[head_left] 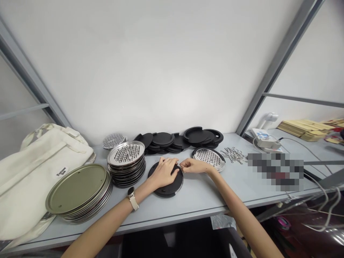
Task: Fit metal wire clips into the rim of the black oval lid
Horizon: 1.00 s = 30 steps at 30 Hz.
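A round black plastic disc (171, 188) lies on the grey table in front of me, with a strip of shiny metal showing along its right edge. My left hand (164, 172) rests across its top, fingers bent over the far right part and gripping it. At that edge, my right hand (194, 166) is closed in a pinch on a small metal wire clip (178, 166), mostly hidden by the fingers. A round metal grater plate (209, 157) in a black rim lies just beyond my right hand. Several loose wire clips (233, 154) are heaped to its right.
Left of the disc stands a stack of round grater plates (126, 154), with a stack of olive-green round plates (77, 188) nearer me. Black plastic discs (162, 139) line the wall. A cream cloth bag (34, 172) lies far left; wooden pieces (302, 129) lie far right.
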{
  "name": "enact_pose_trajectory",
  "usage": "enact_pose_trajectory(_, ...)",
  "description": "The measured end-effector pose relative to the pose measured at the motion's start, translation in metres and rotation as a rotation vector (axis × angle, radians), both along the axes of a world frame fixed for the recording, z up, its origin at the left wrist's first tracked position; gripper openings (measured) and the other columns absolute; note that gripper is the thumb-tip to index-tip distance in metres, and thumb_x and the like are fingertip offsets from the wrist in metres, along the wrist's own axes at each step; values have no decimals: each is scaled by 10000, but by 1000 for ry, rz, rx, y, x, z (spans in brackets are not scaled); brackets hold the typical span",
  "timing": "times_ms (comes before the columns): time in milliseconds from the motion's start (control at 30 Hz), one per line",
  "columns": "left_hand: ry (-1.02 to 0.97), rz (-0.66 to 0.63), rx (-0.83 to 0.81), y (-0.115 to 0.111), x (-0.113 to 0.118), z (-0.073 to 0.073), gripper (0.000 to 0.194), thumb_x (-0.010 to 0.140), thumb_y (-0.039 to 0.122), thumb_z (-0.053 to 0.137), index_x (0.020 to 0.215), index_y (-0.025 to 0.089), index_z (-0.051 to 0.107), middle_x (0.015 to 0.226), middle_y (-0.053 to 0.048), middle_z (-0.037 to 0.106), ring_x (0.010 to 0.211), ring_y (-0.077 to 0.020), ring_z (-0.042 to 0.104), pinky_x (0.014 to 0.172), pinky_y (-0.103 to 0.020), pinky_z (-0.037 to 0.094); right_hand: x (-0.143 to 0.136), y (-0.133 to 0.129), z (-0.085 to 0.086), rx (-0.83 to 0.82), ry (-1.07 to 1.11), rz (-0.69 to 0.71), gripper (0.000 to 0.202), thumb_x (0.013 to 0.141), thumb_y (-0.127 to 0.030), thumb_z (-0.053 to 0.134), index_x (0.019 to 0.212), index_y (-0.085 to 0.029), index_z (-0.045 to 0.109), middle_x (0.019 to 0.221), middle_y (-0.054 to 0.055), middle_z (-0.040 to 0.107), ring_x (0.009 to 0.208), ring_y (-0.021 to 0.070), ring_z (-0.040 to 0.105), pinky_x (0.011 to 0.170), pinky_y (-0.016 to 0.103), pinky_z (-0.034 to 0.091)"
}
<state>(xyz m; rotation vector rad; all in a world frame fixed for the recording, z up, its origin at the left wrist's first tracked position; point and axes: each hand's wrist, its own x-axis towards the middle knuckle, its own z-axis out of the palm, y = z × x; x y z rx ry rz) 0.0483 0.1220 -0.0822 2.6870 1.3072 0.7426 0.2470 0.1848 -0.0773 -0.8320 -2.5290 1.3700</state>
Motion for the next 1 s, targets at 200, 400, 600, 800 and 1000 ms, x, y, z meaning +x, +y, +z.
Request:
enact_pose_trajectory(200,11,5,-1,0,0,0,239,887,227,440,1122,192,454,1112,-73,568,1034,-231,516,903,-395,321,1,0,1,4,3,3,199,745,-272,453,597,-185,352,584,-74,277,554,74,249,530,212,230)
enact_pose_trajectory(400,3,5,7,0,1,-1,237,883,222,446,1117,187,455,1086,-73,575,1020,-236,520,895,-397,327,0,0,-1,8,-6,-5,207,748,-274,448,593,-186,342,581,-74,267,549,73,241,527,210,231)
enact_pose_trajectory(600,7,11,13,0,1,-1,243,884,219,453,1125,188,448,1078,-66,574,1009,-231,518,884,-389,330,0,0,0,13,-13,-5,209,747,-287,439,600,-190,328,587,-71,261,555,75,235,526,215,224)
enact_pose_trajectory(800,13,23,22,-1,2,-2,229,890,217,439,1117,187,453,1078,-68,569,1007,-235,511,870,-388,332,0,1,-1,17,-20,-1,211,748,-303,437,605,-190,329,594,-67,266,562,77,245,531,216,230)
enact_pose_trajectory(1000,9,40,22,-3,4,-1,219,891,209,435,1108,185,455,1060,-65,570,993,-233,508,852,-381,330,0,1,-1,22,-15,-1,197,739,-283,429,600,-189,327,592,-68,260,559,75,243,528,216,230)
